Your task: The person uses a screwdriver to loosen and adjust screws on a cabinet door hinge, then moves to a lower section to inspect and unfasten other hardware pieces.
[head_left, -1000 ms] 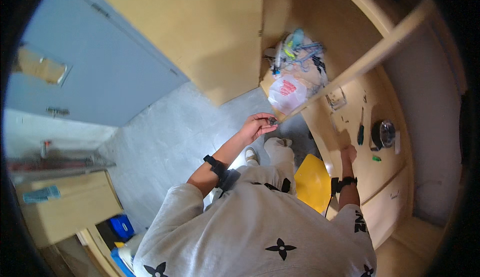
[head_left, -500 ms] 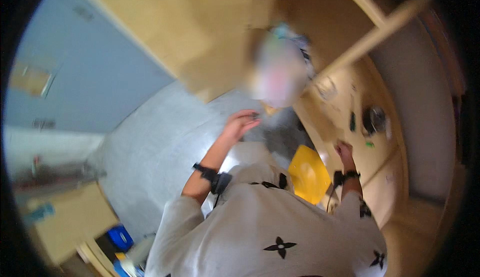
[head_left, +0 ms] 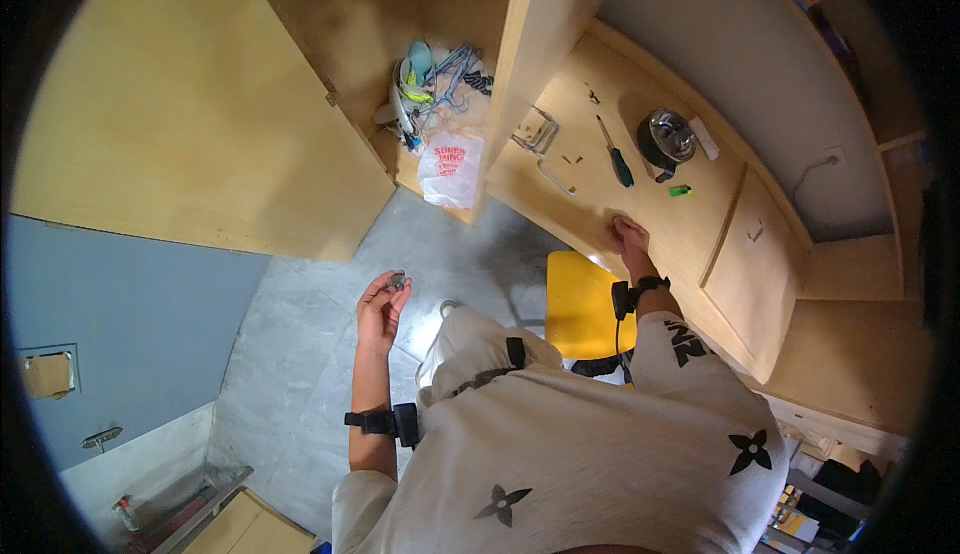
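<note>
A small dark metal piece (head_left: 398, 280), its kind too small to make out, is pinched between the thumb and fingertips of my left hand (head_left: 377, 311), raised above the grey floor. My right hand (head_left: 631, 238) is at the desk's front edge, fingers curled in; whatever they may hold is hidden. Beyond it on the desk (head_left: 668, 244) lies a screwdriver (head_left: 621, 168) with a dark green handle. A bright green lighter-like object (head_left: 680, 191) and a black round container with a clear top (head_left: 667, 140) are farther right. Silvery bar handles (head_left: 557, 178) and several small screws lie to the left.
A yellow chair (head_left: 580, 304) stands under the desk edge by my right forearm. An open wooden door (head_left: 190, 104) reaches out at the left from a cabinet holding a white plastic bag (head_left: 450, 171) and hangers (head_left: 456, 74). A loose-looking wooden panel (head_left: 755, 274) lies on the desk's right.
The view has swung round to the right and sharpened, so the cabinet and bag now appear farther left. My left hand still pinches the metal piece; my right hand stays by the desk edge.
</note>
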